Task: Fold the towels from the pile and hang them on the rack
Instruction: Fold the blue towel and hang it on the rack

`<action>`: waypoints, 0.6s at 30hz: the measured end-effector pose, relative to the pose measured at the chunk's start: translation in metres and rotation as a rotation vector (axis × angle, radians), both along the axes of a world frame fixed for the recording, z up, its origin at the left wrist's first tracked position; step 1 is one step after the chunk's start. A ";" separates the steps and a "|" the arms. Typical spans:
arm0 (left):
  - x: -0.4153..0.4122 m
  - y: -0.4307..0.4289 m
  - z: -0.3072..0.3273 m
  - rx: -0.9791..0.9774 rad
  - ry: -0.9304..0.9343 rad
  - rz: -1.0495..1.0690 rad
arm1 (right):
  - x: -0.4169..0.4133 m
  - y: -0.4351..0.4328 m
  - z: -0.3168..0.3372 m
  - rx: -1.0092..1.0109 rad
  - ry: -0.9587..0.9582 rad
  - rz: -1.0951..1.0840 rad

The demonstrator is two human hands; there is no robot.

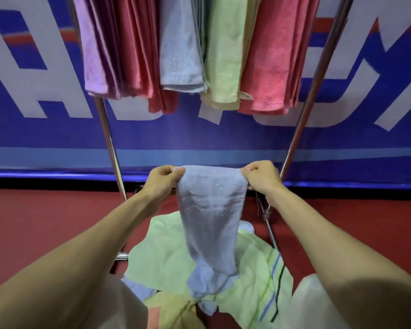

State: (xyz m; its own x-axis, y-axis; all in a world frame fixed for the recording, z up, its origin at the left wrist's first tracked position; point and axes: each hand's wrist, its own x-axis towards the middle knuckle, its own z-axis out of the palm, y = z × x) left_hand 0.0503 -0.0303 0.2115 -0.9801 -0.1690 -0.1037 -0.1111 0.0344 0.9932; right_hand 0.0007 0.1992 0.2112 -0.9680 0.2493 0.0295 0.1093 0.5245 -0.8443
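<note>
A light blue towel (210, 219) hangs stretched between both hands, its lower end trailing onto the pile. My left hand (163, 180) pinches its top left corner and my right hand (261, 176) pinches the top right corner. Below lies the pile (166, 257): a pale green towel, a green one with blue and dark stripes (271, 286), a yellow one and a bit of pink. Above, the metal rack (109, 143) carries several folded towels: lilac (93, 55), dark pink, light blue (178, 51), pale green (223, 55) and coral pink (268, 67).
The rack's right leg (304, 115) slants down beside my right hand. A blue banner with big white letters (45, 79) covers the wall behind. The floor (45, 222) is red. White cloth (313, 302) shows at the lower right.
</note>
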 end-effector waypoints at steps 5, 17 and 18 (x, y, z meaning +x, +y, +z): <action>0.006 0.009 -0.003 0.159 -0.143 0.082 | 0.001 -0.010 -0.001 -0.227 -0.076 0.057; 0.025 0.032 0.012 0.213 -0.116 -0.072 | 0.042 -0.043 0.020 -0.523 -0.198 0.174; 0.025 0.033 0.011 0.195 -0.101 -0.052 | 0.044 -0.047 0.021 -0.514 -0.193 0.199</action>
